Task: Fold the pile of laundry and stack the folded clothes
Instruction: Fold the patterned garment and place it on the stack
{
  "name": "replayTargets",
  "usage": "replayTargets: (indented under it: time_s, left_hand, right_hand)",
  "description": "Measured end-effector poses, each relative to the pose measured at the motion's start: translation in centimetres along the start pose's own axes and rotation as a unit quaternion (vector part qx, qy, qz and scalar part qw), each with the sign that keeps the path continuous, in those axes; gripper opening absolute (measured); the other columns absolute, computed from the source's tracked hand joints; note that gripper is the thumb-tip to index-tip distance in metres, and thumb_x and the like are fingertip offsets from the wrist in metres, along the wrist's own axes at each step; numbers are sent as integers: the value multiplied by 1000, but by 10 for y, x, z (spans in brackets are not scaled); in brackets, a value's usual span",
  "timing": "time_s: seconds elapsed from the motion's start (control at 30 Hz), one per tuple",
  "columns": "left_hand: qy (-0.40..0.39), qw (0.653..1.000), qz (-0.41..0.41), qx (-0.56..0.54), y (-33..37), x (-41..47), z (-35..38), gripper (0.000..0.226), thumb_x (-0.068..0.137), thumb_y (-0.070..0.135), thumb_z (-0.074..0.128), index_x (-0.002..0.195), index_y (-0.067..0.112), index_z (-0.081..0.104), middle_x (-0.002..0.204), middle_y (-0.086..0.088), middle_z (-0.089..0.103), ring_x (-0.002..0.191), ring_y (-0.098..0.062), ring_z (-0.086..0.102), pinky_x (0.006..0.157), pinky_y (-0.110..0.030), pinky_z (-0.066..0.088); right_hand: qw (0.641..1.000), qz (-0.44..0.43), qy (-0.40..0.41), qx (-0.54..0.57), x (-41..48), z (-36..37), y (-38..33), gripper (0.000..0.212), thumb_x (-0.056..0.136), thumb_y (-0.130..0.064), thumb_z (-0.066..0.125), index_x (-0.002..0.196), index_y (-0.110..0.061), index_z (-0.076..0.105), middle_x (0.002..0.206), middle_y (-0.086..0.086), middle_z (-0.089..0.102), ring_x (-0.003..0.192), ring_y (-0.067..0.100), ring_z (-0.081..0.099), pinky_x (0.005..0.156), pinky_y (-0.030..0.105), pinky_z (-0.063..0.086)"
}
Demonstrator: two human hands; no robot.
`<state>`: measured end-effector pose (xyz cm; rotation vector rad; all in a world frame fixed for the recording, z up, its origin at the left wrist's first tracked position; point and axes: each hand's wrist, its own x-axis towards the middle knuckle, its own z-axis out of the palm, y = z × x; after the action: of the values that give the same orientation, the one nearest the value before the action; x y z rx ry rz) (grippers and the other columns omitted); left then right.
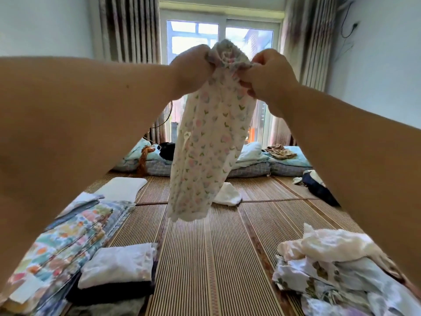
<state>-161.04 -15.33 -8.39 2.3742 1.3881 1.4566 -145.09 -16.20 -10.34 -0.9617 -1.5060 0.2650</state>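
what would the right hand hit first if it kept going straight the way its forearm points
Its line runs inward through the bunched top of the floral garment it grips, so the right hand would probably meet the left hand next, just across the fabric; depth is unclear.

Backlit by window (219,39), motion blur, wide-angle distortion
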Motion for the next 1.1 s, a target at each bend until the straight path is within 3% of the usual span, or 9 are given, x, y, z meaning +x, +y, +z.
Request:
replayTargets:
  time_s: [0.17,0.33,0.43,0.63,0.73,0.87,0.97,1.03,1.1]
  left_hand:
    - [-124,991,-30,39,-13,-70,2,15,96,6,50,107,7,60,89,-1,55,72,-4,50,63,-10,42]
    - [-268,947,-167,55,-51,-181,29,8,89,10,59,93,17,58,99,-5,61,100,-26,59,89,-37,49]
    - [-337,919,-201,44,-61,-274,43,9,88,18,61,94,24,58,103,-3,61,98,-24,59,84,-37,51]
    - [-517,838,-132,110,-47,-410,48,9,91,35,56,87,37,48,108,-3,54,99,-17,51,86,-31,46]
    - [-572,807,-117,89,-36,-438,50,20,95,32,51,82,25,37,96,-1,51,81,-13,44,69,-29,37]
    - [-530,820,-211,-38,-49,-444,59,8,95,28,50,87,30,50,95,8,59,82,-6,53,70,-20,43]
    - [-392,856,-304,-145,-72,-432,77,14,90,35,54,98,25,60,105,-2,66,97,-19,64,86,-42,53]
    - [-298,881,-331,-158,-83,-417,90,12,98,31,49,105,28,58,112,-7,64,102,-23,63,86,-42,53]
    - [-226,895,-353,-154,-92,-404,104,35,100,28,46,135,26,43,139,-10,51,123,-27,52,100,-39,43]
  right_hand:
    - [991,59,-114,-40,-69,-1,17,23,88,-10,65,76,-19,47,89,8,59,82,24,64,73,39,55]
    - [938,199,-281,-34,-180,2,45,20,81,-6,69,78,-17,52,85,10,57,78,23,59,62,35,50]
    - [893,277,-351,-49,-257,-2,57,18,81,-5,69,81,-14,54,76,6,61,65,16,62,50,25,47]
    - [816,297,-474,-145,-387,-25,67,25,70,-14,77,69,-23,54,63,-11,53,61,5,47,52,20,37]
    - [776,317,-529,-131,-413,-33,70,25,67,-19,80,67,-27,56,66,-12,52,66,8,46,54,24,34]
    - [772,388,-498,-65,-408,-27,83,21,76,-11,74,78,-23,56,66,-1,51,49,10,41,42,23,26]
    - [823,406,-396,-19,-389,-10,95,16,84,-6,66,91,-16,56,68,3,55,46,9,48,39,21,31]
    - [861,427,-273,38,-382,4,108,27,88,-1,60,111,-13,54,91,9,63,63,13,61,45,21,46]
    - [898,413,-150,38,-383,14,125,38,88,-2,59,122,-16,51,117,9,60,88,18,63,70,33,57]
